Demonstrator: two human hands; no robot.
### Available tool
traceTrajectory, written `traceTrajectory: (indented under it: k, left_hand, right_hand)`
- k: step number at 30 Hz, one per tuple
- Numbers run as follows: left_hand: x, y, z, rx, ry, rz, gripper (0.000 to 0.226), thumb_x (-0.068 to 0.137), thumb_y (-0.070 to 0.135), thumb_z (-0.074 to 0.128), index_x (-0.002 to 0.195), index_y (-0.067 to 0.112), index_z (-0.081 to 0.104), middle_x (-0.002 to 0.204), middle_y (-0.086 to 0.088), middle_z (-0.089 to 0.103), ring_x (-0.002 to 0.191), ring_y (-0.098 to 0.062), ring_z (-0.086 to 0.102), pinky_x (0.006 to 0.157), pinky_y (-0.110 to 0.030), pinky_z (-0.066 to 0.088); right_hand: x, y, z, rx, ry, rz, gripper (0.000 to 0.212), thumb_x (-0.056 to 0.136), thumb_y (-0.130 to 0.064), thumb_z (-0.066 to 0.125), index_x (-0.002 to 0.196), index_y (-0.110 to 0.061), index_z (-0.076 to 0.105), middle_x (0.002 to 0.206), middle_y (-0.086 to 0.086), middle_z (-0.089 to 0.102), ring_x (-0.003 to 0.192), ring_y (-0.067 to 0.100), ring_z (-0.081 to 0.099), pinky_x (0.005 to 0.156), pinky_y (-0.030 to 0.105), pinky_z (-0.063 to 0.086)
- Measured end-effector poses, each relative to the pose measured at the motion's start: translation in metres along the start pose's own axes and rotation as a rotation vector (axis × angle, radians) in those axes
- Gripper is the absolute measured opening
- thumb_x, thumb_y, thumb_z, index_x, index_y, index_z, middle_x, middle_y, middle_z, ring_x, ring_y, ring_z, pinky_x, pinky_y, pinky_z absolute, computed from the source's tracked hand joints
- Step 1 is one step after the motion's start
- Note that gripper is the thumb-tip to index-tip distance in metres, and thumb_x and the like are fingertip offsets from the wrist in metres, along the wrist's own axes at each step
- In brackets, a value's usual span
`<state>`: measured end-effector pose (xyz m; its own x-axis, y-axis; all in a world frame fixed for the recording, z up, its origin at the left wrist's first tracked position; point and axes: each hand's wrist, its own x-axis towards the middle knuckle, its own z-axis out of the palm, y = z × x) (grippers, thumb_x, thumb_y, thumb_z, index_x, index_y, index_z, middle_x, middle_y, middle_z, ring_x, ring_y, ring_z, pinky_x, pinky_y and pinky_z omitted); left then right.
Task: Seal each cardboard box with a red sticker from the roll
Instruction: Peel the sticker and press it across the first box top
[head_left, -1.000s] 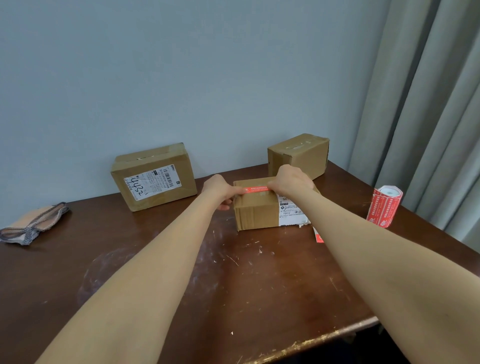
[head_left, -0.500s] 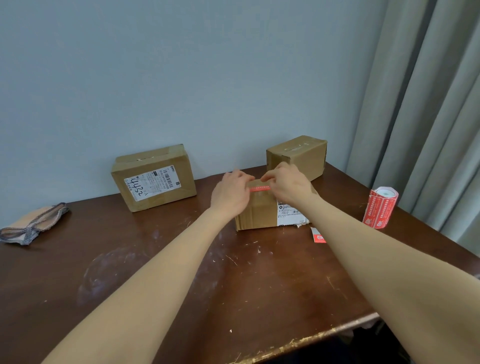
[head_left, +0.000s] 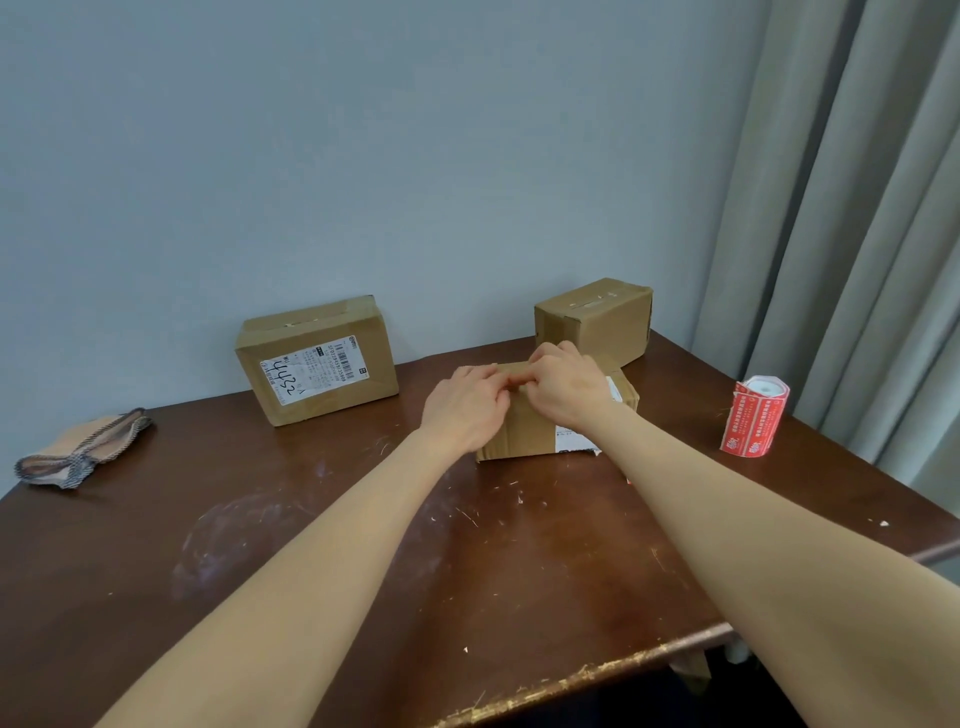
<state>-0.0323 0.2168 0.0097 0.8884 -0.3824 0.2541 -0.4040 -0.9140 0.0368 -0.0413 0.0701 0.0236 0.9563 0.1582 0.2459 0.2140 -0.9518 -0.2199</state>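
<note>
- A beige fabric pouch with striped grey trim (head_left: 78, 452) is lying at the left edge of the dark brown wooden counter (head_left: 311, 545), well apart from the work.
- A brown cardboard box with a white shipping label (head_left: 317, 358) is sitting at the far edge by the wall, and no red sticker is showing on it.
- The left grip (head_left: 467, 410), a bare hand, is bending its fingers over the top of the small brown cardboard box (head_left: 524, 436) near the counter's middle.
- The right grip (head_left: 566, 387) is meeting it fingertip to fingertip on that top. Both are curling, but I cannot tell whether they are pinching something or only pressing, and the sticker itself is hiding beneath them.
- Likely risks: the sticker may be creasing or sticking to a fingertip and lifting off as the grips are leaving. Uneven pressing may also be shoving this light box along the counter.
- A plain brown cardboard box (head_left: 597, 317) is standing at the far right corner, just behind the worked one, and is seemingly awaiting its seal.
- The roll of red stickers with a white core (head_left: 753, 421) is standing upright near the right edge, and a careless forearm could be toppling it.
</note>
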Motion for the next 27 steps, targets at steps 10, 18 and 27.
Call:
traceTrajectory:
  k: [10,18,27]
  left_hand:
    - [-0.008,-0.006,-0.002,0.055,0.015,0.019,0.041,0.101,0.037,0.029,0.135,0.027,0.05,0.139,0.0,0.05,0.123,-0.023,0.046,0.091,-0.039,0.046]
    - [-0.007,-0.003,-0.004,-0.053,-0.054,-0.02,0.044,0.099,0.041,0.035,0.138,0.026,0.048,0.144,0.002,0.044,0.123,-0.022,0.047,0.092,-0.039,0.046]
    - [-0.005,-0.008,-0.01,-0.107,-0.015,-0.05,0.045,0.094,0.045,0.047,0.129,0.018,0.052,0.121,-0.002,0.054,0.103,-0.017,0.055,0.081,-0.032,0.05]
  right_hand:
    - [-0.009,-0.005,-0.002,-0.031,0.049,0.047,0.038,0.096,-0.023,0.039,0.121,-0.03,0.066,0.123,0.003,0.056,0.117,0.026,0.044,0.091,0.037,0.039]
    - [-0.012,0.006,-0.013,-0.022,0.065,0.159,0.035,0.092,-0.014,0.042,0.106,-0.02,0.073,0.108,0.006,0.06,0.107,0.029,0.051,0.074,0.033,0.041]
    - [-0.006,0.01,-0.008,0.003,0.067,0.197,0.033,0.093,-0.019,0.044,0.118,-0.019,0.066,0.121,0.005,0.057,0.109,0.027,0.054,0.083,0.038,0.048]
